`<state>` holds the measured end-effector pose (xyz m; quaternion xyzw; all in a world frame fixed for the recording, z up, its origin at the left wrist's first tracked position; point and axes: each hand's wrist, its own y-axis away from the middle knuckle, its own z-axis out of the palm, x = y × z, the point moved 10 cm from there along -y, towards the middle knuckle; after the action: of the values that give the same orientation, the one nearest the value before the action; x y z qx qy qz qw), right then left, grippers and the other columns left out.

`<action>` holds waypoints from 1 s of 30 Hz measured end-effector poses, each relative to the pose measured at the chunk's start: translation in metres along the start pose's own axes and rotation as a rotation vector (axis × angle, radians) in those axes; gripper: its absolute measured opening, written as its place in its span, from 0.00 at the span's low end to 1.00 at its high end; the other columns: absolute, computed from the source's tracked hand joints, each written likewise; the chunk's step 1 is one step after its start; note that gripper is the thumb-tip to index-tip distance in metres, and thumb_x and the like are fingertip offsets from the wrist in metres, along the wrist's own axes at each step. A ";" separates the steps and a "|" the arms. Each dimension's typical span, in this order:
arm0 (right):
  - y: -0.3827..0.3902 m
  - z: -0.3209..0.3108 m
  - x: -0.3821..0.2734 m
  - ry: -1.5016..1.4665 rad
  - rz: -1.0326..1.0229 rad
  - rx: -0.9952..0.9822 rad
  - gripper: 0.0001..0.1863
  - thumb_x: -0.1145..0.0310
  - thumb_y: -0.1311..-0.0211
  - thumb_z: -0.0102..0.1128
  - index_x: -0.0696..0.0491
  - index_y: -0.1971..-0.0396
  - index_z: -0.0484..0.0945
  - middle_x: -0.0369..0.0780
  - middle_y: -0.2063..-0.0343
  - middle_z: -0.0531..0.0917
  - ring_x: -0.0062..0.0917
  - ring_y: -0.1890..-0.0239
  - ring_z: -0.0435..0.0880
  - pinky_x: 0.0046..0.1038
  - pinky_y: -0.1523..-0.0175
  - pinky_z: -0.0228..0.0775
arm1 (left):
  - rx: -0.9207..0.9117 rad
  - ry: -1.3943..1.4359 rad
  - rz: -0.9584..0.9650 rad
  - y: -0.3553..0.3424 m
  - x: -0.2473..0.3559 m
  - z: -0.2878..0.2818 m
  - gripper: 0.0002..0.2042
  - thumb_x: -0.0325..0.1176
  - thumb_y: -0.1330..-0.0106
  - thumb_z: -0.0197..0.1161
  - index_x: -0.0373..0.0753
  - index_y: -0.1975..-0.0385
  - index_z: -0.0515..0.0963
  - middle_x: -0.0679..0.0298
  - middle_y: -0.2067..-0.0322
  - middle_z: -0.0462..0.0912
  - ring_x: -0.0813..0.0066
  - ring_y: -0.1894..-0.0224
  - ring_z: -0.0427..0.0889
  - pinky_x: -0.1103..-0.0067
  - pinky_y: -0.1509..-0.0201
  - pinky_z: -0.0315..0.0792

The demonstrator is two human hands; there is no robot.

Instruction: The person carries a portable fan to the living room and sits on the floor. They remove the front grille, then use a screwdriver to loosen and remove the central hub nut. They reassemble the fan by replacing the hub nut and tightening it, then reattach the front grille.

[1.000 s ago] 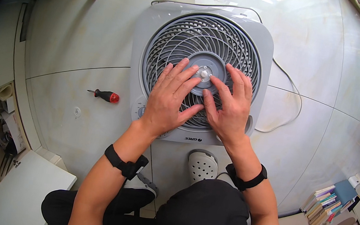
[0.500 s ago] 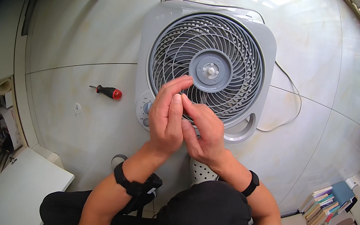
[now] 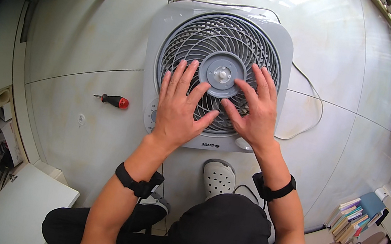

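Observation:
A grey box fan point(image 3: 282, 48) lies on its back on the tiled floor, its round spiral grille point(image 3: 196, 30) facing up. At the grille's centre sits a grey round hub point(image 3: 205, 74) with a small white knob or shaft point(image 3: 222, 74) in it. Over the left side of the grille is my left hand point(image 3: 175, 105), fingers spread, holding nothing. My right hand point(image 3: 256, 109) hovers over the right side with its fingers apart, the index fingertip close to the hub. Whether the fingertips touch the grille I cannot tell.
A red-and-black screwdriver point(image 3: 115, 101) lies on the floor left of the fan, near a small pale round piece point(image 3: 81, 118). The fan's cord point(image 3: 322, 110) loops at the right. An open cabinet door point(image 3: 32, 203) stands lower left; books point(image 3: 350, 220) sit lower right.
My hands were close together with fingertips meeting in front of the hub. They have come apart to either side and spread open over the grille. The fan appears slightly further left.

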<state>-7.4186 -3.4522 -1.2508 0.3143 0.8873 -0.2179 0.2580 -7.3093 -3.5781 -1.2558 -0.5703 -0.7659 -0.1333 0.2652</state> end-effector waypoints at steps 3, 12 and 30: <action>0.005 -0.002 0.000 0.004 -0.028 -0.016 0.28 0.57 0.51 0.81 0.52 0.50 0.86 0.52 0.30 0.71 0.54 0.27 0.66 0.55 0.25 0.58 | -0.074 -0.019 0.010 -0.003 0.000 0.003 0.36 0.48 0.54 0.84 0.44 0.45 0.76 0.49 0.21 0.56 0.42 0.19 0.52 0.44 0.21 0.50; 0.008 0.004 0.001 -0.025 -0.030 -0.117 0.31 0.50 0.56 0.85 0.49 0.53 0.85 0.53 0.25 0.64 0.56 0.21 0.56 0.63 0.23 0.47 | -0.163 -0.108 -0.002 -0.011 0.011 0.007 0.39 0.47 0.61 0.88 0.44 0.48 0.74 0.48 0.21 0.52 0.43 0.18 0.46 0.43 0.21 0.49; -0.003 -0.008 0.030 -0.013 0.028 -0.138 0.62 0.51 0.65 0.89 0.51 0.26 0.66 0.58 0.24 0.57 0.62 0.22 0.53 0.60 0.22 0.48 | -0.196 -0.086 -0.003 -0.019 0.001 -0.002 0.37 0.48 0.58 0.88 0.46 0.47 0.77 0.47 0.22 0.53 0.37 0.20 0.48 0.46 0.23 0.51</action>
<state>-7.4432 -3.4362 -1.2616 0.3069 0.8938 -0.1548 0.2879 -7.3272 -3.5844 -1.2513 -0.5977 -0.7607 -0.1834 0.1748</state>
